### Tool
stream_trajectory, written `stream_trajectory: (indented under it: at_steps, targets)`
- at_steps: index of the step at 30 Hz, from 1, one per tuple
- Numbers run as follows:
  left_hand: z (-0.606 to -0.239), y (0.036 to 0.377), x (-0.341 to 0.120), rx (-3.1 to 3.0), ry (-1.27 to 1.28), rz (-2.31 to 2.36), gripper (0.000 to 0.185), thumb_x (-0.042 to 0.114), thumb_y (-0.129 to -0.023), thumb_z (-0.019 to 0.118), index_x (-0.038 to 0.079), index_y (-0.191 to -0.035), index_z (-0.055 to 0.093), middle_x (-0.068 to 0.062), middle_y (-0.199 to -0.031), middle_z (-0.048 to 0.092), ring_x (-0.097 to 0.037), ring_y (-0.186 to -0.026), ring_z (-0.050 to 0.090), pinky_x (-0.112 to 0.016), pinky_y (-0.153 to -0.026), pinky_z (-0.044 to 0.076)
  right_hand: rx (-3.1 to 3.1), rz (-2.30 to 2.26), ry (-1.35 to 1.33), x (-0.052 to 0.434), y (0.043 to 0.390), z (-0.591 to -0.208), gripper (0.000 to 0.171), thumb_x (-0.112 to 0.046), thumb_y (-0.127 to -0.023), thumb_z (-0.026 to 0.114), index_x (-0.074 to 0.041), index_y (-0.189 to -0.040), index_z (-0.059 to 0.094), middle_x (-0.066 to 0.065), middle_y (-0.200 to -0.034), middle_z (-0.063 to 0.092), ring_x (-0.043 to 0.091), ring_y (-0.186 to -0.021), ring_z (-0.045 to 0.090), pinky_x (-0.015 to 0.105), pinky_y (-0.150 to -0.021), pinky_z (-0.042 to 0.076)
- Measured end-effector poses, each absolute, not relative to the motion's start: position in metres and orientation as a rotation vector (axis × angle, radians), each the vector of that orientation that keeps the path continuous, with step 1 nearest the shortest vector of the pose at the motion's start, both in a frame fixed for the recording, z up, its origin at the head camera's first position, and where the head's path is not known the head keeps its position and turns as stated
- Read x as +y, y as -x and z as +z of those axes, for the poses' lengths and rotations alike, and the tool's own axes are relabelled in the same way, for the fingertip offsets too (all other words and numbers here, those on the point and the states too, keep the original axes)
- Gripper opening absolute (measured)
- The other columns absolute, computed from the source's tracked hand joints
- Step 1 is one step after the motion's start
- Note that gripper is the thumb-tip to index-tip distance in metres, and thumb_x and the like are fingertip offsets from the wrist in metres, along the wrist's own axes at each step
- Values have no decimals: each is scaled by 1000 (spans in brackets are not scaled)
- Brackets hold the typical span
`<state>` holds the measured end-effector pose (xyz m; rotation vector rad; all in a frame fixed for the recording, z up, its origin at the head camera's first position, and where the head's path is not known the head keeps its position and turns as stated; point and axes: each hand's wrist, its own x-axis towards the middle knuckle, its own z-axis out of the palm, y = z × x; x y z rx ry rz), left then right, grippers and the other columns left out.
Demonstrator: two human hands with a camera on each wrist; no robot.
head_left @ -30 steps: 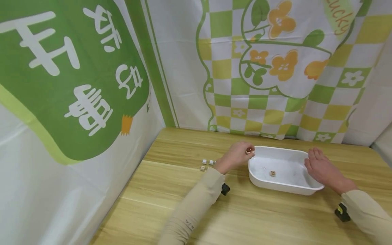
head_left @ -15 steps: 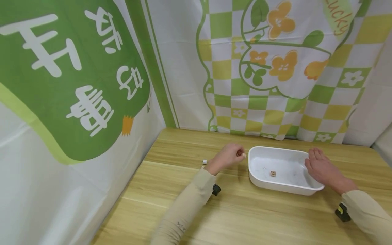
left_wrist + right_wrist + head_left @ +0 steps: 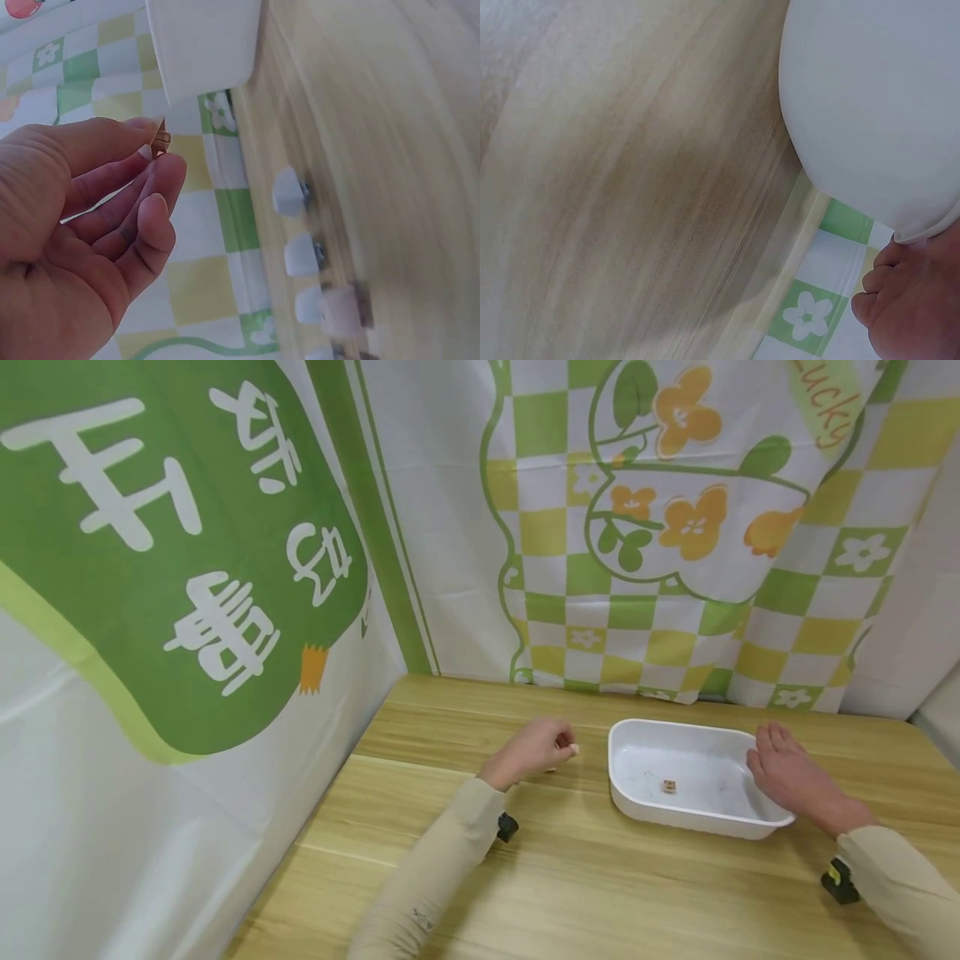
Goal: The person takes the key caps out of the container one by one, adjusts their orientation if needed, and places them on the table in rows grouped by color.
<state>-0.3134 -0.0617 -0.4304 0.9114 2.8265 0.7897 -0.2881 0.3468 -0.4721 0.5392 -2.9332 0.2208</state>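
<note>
My left hand is raised over the table, left of the white tray. Between thumb and fingertips it pinches a small tan keycap, its hollow underside partly showing in the left wrist view. Below and beside that hand, a white keycap, another white keycap and a pinkish keycap sit among several on the table; in the head view the hand mostly hides them. One brown keycap lies inside the tray. At the tray's right end, my right hand holds the rim.
The wooden table reaches back to a green-and-white checked cloth. A white and green cloth hangs along the table's left side. A small black device is worn at the left wrist, another black device at the right.
My left hand has moved left, away from the tray's left rim, with the tan keycap still pinched, and now covers the keycaps on the table. My right hand and the tray have stayed put.
</note>
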Motion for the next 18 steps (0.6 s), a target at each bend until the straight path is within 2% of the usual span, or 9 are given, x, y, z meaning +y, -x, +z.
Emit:
stream_trajectory:
  at_steps: [18]
  targets:
    - [-449, 313, -91, 2865, -904, 643, 14, 22, -95, 66, 11, -99, 71, -2, -97, 74, -12, -88, 67, -23, -77, 53, -2948, 205, -514, 346, 288, -471, 53, -16, -104, 30, 30, -131, 30, 52, -138, 28, 63, -129, 29, 65, -110, 26]
